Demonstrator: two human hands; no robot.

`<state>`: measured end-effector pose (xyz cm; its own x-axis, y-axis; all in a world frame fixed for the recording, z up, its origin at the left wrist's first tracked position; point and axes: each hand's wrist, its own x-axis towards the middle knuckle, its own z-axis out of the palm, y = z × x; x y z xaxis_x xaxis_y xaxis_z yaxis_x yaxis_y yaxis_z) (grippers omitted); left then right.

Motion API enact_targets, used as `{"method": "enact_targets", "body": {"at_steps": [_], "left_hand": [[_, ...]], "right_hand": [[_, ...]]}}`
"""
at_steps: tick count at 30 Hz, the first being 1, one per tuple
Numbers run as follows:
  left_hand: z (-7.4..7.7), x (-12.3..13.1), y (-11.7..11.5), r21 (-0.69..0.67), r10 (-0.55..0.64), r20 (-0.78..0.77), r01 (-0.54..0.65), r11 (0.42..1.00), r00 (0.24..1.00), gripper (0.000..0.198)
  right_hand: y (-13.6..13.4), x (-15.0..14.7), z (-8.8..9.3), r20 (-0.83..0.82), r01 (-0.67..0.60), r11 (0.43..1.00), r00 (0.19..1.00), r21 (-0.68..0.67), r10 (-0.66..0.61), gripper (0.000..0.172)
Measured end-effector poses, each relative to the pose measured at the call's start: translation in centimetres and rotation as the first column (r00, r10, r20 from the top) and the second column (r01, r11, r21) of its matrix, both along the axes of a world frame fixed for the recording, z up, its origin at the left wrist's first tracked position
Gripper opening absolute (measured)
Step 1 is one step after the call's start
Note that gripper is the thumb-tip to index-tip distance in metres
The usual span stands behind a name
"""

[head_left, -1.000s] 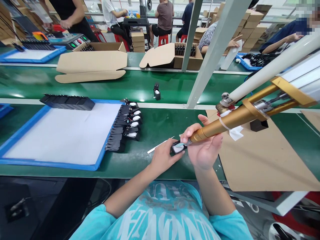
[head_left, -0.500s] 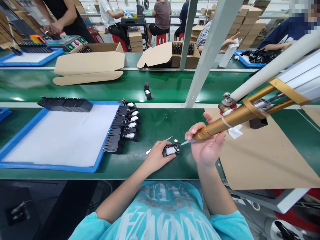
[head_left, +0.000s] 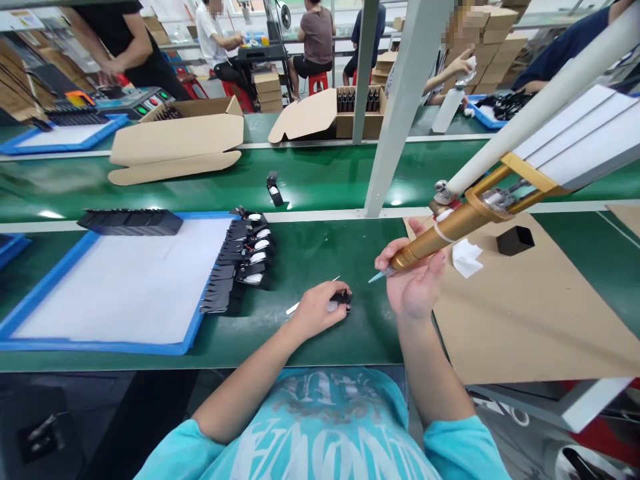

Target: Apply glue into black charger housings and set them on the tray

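Note:
My left hand [head_left: 317,311] is closed around a small black plastic case [head_left: 342,299] low over the green bench, its fingers hiding much of it. A bit of white shows inside the case. A thin light-coloured tool [head_left: 292,309] lies on the bench behind that hand, partly covered. In my right hand [head_left: 416,283] rests the front of a gold-coloured dispensing gun [head_left: 434,241], gripped between fingers and palm. Its pale blue tapered nozzle [head_left: 377,276] points down-left, a short gap away from the case.
Black cases [head_left: 235,260] line the right edge of a blue-rimmed tray [head_left: 186,347]. Cardboard [head_left: 540,320] carries crumpled white paper [head_left: 467,258] and a black box [head_left: 515,241]. A metal post [head_left: 387,127] rises behind. Another case [head_left: 275,189] is on the far belt; people sit beyond.
The case has turned in my left hand and is more covered by the fingers. The nozzle has come away from it. On the far belt, the lone case has shifted left.

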<state>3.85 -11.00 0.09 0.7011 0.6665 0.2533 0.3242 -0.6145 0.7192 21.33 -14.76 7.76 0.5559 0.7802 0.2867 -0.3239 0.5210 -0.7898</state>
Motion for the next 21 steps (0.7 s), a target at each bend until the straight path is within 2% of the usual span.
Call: {"method": "enact_targets", "body": {"at_steps": [7, 12, 21], "left_hand": [[1.5, -0.9, -0.3, 0.122, -0.160, -0.131, 0.176, 0.977, 0.978, 0.043], [2.0, -1.4, -0.9, 0.181, -0.113, -0.196, 0.150, 0.972, 0.974, 0.039], [1.4, -0.5, -1.2, 0.154, -0.074, -0.058, 0.082, 0.985, 0.996, 0.018]], "right_hand": [[-0.5, 0.2, -0.2, -0.014, -0.007, 1.000, 1.000, -0.007, 0.007, 0.052], [-0.7, 0.2, -0.2, -0.016, -0.006, 1.000, 1.000, 0.012, 0.007, 0.049], [-0.7, 0.2, -0.5, -0.040, -0.041, 0.997, 0.998, 0.066, 0.043, 0.045]]}}
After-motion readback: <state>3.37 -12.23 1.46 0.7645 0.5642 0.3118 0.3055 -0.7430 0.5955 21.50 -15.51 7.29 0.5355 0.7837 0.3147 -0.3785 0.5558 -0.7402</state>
